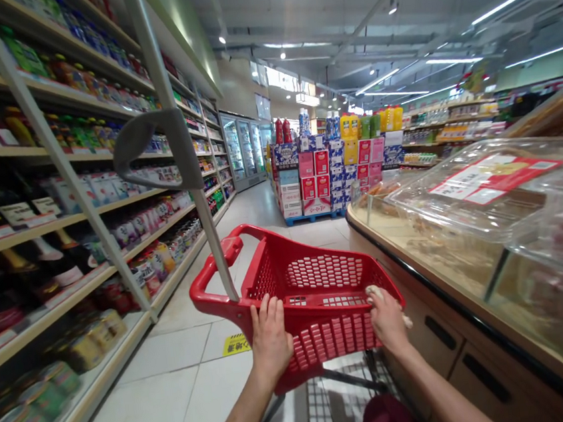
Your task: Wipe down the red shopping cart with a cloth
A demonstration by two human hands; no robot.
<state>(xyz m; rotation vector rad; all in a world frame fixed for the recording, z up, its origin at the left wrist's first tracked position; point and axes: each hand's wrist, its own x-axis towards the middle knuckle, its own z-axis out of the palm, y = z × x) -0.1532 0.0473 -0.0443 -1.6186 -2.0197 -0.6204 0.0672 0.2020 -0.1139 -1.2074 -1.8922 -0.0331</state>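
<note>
A red plastic shopping cart (324, 280) with slotted sides stands in front of me, and its basket holds nothing I can see. My left hand (271, 339) grips the near rim, fingers hooked over the top and thumb outside. Toward the basket's right end, my right hand (389, 320) is closed at the same rim. A crumpled off-white wad (374, 291), perhaps tissue or cloth, pokes out from its fingers; the rest is hidden. A grey pole (212, 238) rises from the cart's left side, carrying a grey loop-shaped grip (187, 147). Neither hand touches it.
Shelves of bottles and cans (75, 209) line the left. Close on the right is a wooden display counter (420, 290) with clear plastic food boxes (464, 185). Stacked drink cartons (315, 174) stand ahead, glass-door fridges (244, 144) farther back. A yellow floor sticker (236, 344) lies left of the cart.
</note>
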